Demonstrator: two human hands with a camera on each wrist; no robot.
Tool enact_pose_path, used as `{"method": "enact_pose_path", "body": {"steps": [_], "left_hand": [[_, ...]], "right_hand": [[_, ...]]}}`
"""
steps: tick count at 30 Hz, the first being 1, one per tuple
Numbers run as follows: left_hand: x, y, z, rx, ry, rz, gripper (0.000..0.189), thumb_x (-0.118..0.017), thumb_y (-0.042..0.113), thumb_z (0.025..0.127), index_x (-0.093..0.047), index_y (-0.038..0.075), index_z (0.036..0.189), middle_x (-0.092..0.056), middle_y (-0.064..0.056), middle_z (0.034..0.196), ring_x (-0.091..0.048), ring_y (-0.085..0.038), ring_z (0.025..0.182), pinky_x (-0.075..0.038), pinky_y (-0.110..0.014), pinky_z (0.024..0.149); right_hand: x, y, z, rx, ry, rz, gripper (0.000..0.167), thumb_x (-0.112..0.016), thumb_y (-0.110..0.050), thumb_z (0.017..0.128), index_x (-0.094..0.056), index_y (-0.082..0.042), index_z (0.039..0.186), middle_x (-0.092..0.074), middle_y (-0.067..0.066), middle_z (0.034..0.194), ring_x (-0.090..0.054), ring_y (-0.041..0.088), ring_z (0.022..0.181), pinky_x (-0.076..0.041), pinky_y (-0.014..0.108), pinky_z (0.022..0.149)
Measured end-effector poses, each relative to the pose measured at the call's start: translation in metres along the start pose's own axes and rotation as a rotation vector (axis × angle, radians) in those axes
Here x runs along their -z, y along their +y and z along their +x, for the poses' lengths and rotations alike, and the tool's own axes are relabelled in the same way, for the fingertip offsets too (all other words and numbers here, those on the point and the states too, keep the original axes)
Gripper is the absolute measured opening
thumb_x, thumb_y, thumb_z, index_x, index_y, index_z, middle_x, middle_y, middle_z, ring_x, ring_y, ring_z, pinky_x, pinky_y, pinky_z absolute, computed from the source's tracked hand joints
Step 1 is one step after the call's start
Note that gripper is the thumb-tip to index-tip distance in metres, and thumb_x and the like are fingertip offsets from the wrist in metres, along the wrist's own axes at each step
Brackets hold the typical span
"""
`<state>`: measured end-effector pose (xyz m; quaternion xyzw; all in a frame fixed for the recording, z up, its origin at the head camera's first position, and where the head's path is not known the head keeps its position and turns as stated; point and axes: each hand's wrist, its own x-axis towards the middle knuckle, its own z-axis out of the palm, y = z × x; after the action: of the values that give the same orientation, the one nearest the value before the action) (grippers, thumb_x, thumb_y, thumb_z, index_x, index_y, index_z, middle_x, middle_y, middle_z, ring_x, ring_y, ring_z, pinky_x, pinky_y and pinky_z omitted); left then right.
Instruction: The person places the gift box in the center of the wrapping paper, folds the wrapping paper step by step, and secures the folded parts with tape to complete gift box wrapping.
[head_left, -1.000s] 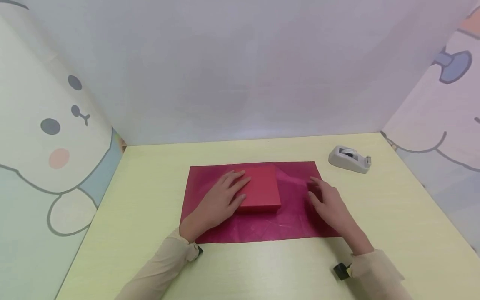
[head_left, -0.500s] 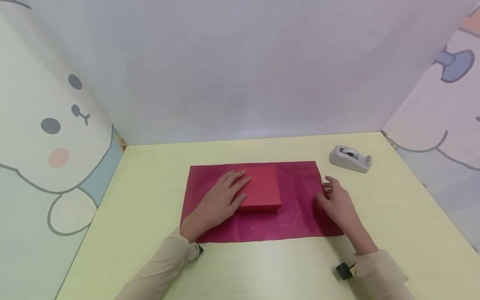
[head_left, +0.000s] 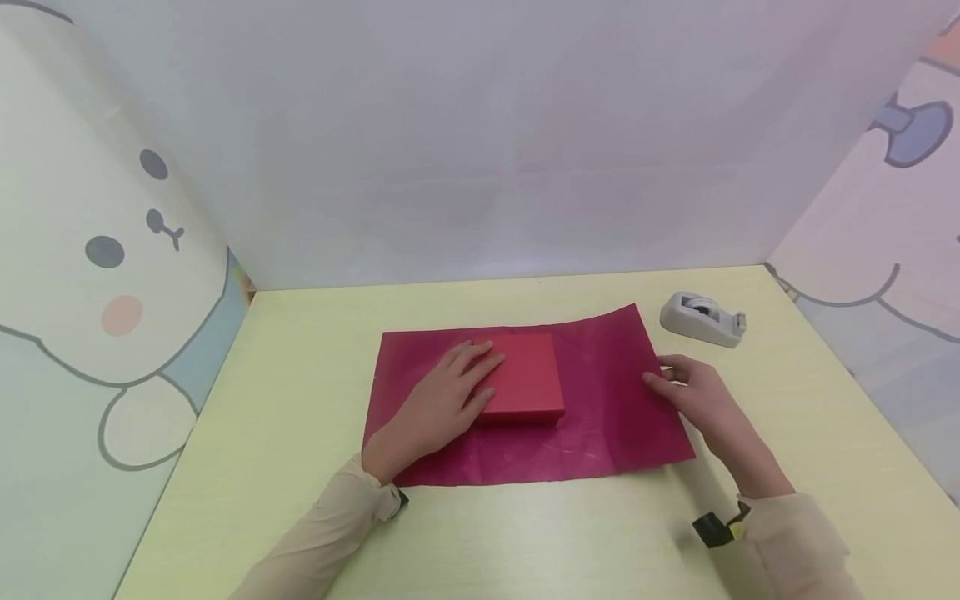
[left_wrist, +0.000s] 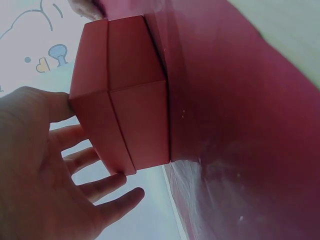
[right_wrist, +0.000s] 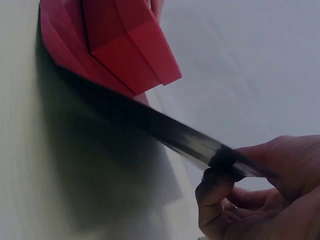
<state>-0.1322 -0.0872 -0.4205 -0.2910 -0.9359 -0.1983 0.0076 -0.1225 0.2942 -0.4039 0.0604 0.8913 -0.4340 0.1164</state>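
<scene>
A red lidded box (head_left: 522, 375) sits on a sheet of dark pink wrapping paper (head_left: 585, 442) in the head view. My left hand (head_left: 438, 404) rests on the box's left part, fingers spread and fairly straight, the fingertips on its lid. In the left wrist view the lid's seam and the box's side (left_wrist: 140, 125) show above the paper. With thumb and fingers my right hand (head_left: 693, 396) pinches the paper's right edge, which is raised off the table. The right wrist view shows this raised edge between thumb and fingers of the right hand (right_wrist: 260, 195).
A grey tape dispenser (head_left: 702, 319) stands at the back right of the pale yellow table (head_left: 525, 542). A white wall (head_left: 495, 167) closes off the back, and panels with cartoon animals stand at both sides.
My right hand has moved right to the paper's edge, taken hold of it and lifted it, so the paper's right side tilts up. The left hand and box have stayed in place.
</scene>
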Motion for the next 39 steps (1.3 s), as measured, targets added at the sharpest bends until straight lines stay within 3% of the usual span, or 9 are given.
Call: {"method": "enact_pose_path", "body": {"steps": [3,5,20,29,35,39], "left_hand": [[0.000,0.000,0.000,-0.003,0.001,0.003,0.059,-0.056,0.040,0.106,-0.040,0.025,0.162,-0.036,-0.001,0.168,-0.030,-0.028,0.158,-0.045,-0.045,0.119],[0.000,0.000,0.000,-0.007,0.003,0.006,0.059,-0.056,0.040,0.106,-0.041,0.025,0.162,-0.036,-0.002,0.168,-0.030,-0.029,0.158,-0.045,-0.045,0.119],[0.002,-0.001,-0.003,0.016,-0.005,-0.059,0.059,-0.058,0.038,0.106,-0.041,0.025,0.161,-0.035,-0.001,0.168,-0.030,-0.027,0.158,-0.045,-0.045,0.119],[0.006,0.001,-0.001,-0.016,0.002,-0.037,0.057,-0.059,0.036,0.106,-0.045,0.022,0.159,-0.038,-0.003,0.165,-0.036,-0.025,0.154,-0.046,-0.042,0.118],[0.008,0.002,-0.001,-0.034,0.005,-0.005,0.056,-0.061,0.036,0.105,-0.048,0.021,0.158,-0.041,-0.004,0.162,-0.041,-0.025,0.150,-0.048,-0.041,0.116],[0.008,0.003,0.001,-0.047,0.014,0.026,0.057,-0.061,0.036,0.105,-0.048,0.020,0.157,-0.042,-0.006,0.161,-0.042,-0.026,0.149,-0.048,-0.041,0.116]], "right_hand": [[0.005,-0.006,-0.001,0.019,-0.006,0.002,0.042,-0.062,-0.029,0.105,-0.063,0.006,0.128,-0.072,0.002,0.098,-0.062,0.005,0.084,-0.051,0.020,0.074],[0.008,-0.010,-0.001,0.020,-0.013,0.023,0.038,-0.061,-0.029,0.106,-0.065,0.005,0.121,-0.069,-0.006,0.091,-0.060,0.003,0.079,-0.053,0.020,0.072],[0.006,-0.025,-0.004,0.010,0.011,0.061,0.032,-0.060,-0.028,0.106,-0.065,0.003,0.113,-0.064,-0.010,0.083,-0.060,0.005,0.075,-0.052,0.023,0.070],[0.004,-0.026,-0.004,0.014,0.017,0.063,0.029,-0.059,-0.026,0.106,-0.065,0.002,0.110,-0.062,-0.009,0.081,-0.057,0.005,0.074,-0.048,0.024,0.069],[0.003,-0.036,-0.005,0.056,0.025,0.038,0.029,-0.060,-0.028,0.106,-0.064,0.000,0.110,-0.064,-0.004,0.090,-0.058,0.006,0.082,-0.048,0.022,0.076],[0.000,-0.053,-0.007,0.100,0.019,0.037,0.031,-0.060,-0.032,0.106,-0.062,-0.002,0.111,-0.062,0.001,0.102,-0.056,0.011,0.096,-0.047,0.022,0.082]]}}
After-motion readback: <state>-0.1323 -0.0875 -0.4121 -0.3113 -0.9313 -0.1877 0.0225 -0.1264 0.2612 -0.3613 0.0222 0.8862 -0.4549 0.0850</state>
